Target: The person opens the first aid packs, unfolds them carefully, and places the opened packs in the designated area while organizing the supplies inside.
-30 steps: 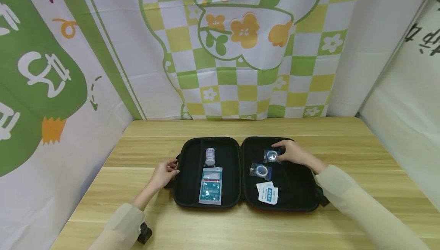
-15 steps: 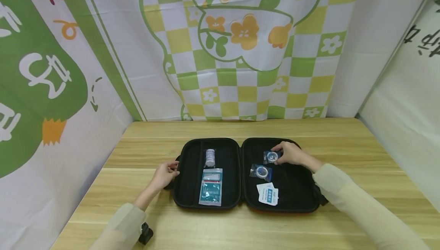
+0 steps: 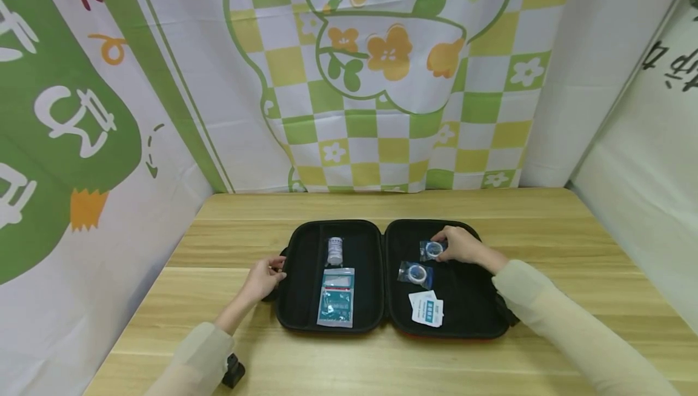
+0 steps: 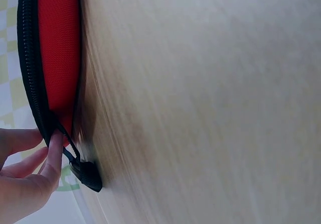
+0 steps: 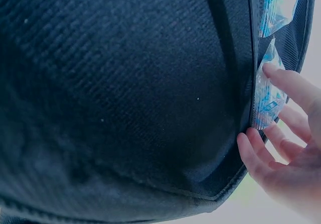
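An unzipped black-lined case with a red outside lies spread flat on the table. My left hand holds its left rim, fingertips beside a zipper pull cord. In the case's right half, my right hand pinches a wrapped roll of tape between thumb and fingers; the packet still lies against the lining. Just nearer is a second wrapped roll of tape. Several small white-and-blue sachets lie below it.
The left half holds a small white bottle and a teal flat packet. A black device sits by my left sleeve. Wooden table surrounds the case, with a printed curtain behind.
My right hand has shifted slightly, its thumb and fingers closing in on the farther roll of tape. The left hand stays on the case's rim.
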`<state>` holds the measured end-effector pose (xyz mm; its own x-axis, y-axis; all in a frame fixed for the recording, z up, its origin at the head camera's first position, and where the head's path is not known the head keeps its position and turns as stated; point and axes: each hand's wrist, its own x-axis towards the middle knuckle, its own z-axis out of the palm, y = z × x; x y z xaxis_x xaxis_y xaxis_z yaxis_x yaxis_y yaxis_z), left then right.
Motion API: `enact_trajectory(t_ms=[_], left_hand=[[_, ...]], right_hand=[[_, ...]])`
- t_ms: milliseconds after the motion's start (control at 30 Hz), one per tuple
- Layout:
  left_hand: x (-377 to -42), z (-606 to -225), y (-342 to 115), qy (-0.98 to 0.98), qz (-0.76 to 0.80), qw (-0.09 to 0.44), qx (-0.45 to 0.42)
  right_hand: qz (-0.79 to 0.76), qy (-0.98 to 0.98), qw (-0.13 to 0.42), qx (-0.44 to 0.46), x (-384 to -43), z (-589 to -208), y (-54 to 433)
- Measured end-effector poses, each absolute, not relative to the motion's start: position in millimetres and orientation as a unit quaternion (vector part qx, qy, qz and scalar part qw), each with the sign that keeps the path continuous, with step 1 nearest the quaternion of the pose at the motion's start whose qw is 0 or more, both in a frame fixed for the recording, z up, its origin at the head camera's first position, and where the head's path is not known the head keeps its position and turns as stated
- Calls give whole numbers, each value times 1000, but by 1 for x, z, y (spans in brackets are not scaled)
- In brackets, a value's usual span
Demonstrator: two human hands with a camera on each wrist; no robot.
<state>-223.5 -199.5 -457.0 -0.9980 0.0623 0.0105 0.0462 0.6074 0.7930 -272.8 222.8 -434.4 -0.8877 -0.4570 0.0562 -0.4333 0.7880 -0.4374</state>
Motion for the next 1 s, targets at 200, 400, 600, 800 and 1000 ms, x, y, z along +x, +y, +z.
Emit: enact_trajectory(t_ms=[200,400,600,800,1000], left_hand=[[-224,-459,-199,898,439,15,28],[-224,-458,-199,898,439,12,32],[-225,-459,-200,899,435,12,35],[-226,-459,-201,898,439,17,30],[-227,-459,-201,893,448,16,34]], right_hand=[[-252,942,32,-220,-274,-433,227],[-303,930,41,-202,-275,-429,238],[-312,927,36,-205,-276,-422,249],[-308,928,46,-206,-277,-418,258],[-284,933,39,-216,-276,-414,267]])
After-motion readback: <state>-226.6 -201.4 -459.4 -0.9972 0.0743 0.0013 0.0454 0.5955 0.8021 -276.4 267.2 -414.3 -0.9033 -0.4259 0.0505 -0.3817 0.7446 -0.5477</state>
